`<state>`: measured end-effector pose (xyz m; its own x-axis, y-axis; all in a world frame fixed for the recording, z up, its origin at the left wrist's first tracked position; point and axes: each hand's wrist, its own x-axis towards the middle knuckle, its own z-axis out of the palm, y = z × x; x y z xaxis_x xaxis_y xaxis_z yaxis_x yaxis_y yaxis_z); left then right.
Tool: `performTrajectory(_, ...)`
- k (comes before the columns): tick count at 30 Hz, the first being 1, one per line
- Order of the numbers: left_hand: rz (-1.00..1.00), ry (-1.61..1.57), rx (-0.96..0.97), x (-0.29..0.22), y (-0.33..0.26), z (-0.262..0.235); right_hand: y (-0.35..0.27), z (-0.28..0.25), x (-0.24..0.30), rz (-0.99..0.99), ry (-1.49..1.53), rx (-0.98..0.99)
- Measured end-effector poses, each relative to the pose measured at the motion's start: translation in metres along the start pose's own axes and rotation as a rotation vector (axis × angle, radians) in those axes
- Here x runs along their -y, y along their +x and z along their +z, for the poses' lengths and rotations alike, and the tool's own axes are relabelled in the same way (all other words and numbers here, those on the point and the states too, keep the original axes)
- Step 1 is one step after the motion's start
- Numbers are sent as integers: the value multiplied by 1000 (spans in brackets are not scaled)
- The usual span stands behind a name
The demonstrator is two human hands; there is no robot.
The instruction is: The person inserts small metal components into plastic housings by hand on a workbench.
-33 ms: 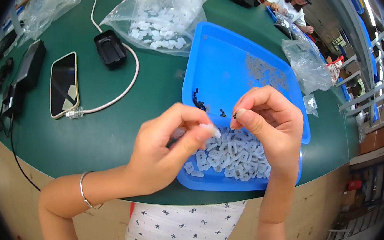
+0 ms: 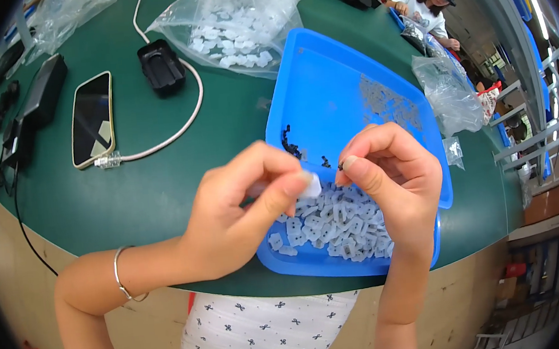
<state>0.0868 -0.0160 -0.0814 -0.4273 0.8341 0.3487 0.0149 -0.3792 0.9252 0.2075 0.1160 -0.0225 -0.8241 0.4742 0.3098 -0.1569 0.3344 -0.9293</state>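
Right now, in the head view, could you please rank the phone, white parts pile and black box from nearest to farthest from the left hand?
1. White parts pile: lower right, in a blue tray.
2. Phone: upper left.
3. Black box: farther left, past the phone.

Open green tabletop [image 2: 222, 125], nine o'clock from far tray [image 2: 325, 91], plastic bag [image 2: 233, 25] blocking ten, left hand [image 2: 239, 208] eight, right hand [image 2: 400, 187] five
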Motion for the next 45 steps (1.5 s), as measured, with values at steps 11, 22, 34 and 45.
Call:
performTrajectory(11,76,174,-19,2,5,-3,4,7,-17,-307,-337,-23)
performTrajectory(22,-29,77,-8,-3,4,-2,7,7,-13,-293,-259,-97)
performTrajectory(34,-31,91,-24,-4,4,0,2,13,-15,-244,-148,-161)
performTrajectory(45,171,256,-40,2,1,2,6,8,-23,-485,-494,-35)
